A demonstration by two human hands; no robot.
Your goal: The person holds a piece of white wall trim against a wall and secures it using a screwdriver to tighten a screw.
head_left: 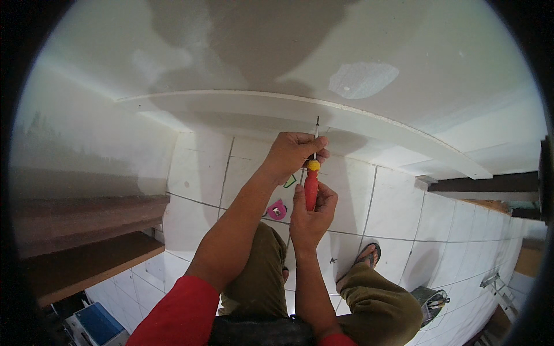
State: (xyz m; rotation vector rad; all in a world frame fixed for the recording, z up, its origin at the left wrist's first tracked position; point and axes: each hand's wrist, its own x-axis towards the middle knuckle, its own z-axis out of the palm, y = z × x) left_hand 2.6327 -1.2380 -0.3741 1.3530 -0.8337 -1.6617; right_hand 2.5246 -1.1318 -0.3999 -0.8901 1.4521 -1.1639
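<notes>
A screwdriver with a red and yellow handle (pixel 311 190) points away from me, its shaft ahead of the white board along the foot of the wall (pixel 242 104). My right hand (pixel 316 222) is closed around the lower end of the handle. Farther up, the fingers of my left hand (pixel 294 154) pinch the shaft just beyond the yellow collar. The dark tip sits over the board's face; whether it touches the board or a screw, I cannot tell. On the floor below my hands lie a pink tape measure (pixel 277 210) and a small green-edged item (pixel 289 181), partly hidden.
A wall with a pale patch (pixel 363 79) rises ahead. Brown wooden ledges (pixel 104 265) stand at left, near a blue-topped box (pixel 95 323). At right are a dark bag of tools (pixel 433 305) and a metal ladder-like frame (pixel 501 294). White tiles (pixel 398 202) cover the floor.
</notes>
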